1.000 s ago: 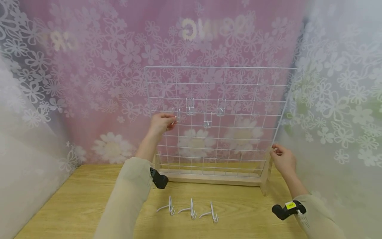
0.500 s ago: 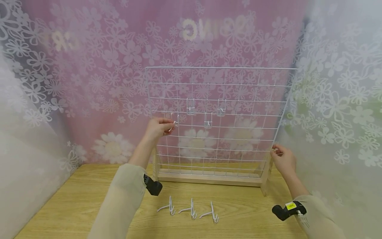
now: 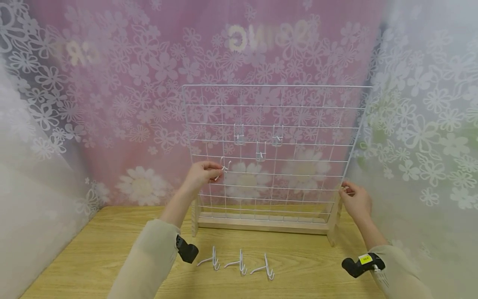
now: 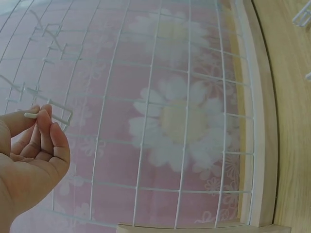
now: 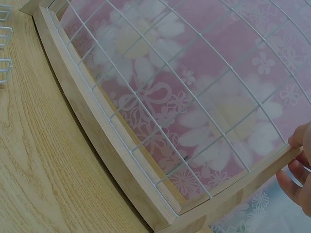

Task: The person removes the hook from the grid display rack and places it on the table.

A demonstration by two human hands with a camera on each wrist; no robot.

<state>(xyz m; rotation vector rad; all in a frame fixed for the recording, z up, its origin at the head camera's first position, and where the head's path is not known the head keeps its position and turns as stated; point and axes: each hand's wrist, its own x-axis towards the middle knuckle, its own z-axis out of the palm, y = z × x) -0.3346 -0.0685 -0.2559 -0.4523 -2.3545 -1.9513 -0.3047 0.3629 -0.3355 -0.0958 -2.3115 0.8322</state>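
Observation:
My left hand (image 3: 201, 177) pinches a white wire hook (image 4: 60, 114) between thumb and fingers, close to the left part of a white wire grid panel (image 3: 285, 175). Whether that hook touches the grid wires I cannot tell. Three similar hooks hang on the panel: an upper left hook (image 3: 239, 137), an upper right hook (image 3: 277, 139) and a lower middle hook (image 3: 260, 155). At the panel's right side, my right hand (image 3: 357, 202) grips the upright of the wooden stand (image 5: 228, 208), thumb on one side and fingers on the other.
Three more white hooks lie in a row on the wooden table (image 3: 112, 257) before the stand: a left hook (image 3: 214, 259), a middle hook (image 3: 241, 263) and a right hook (image 3: 267, 268). A pink flowered curtain (image 3: 130, 124) hangs behind the panel.
My left hand has gone down along the panel's left part, taking the pinched hook to a lower row. The right hand stays on the upright, and the hanging hooks remain in place.

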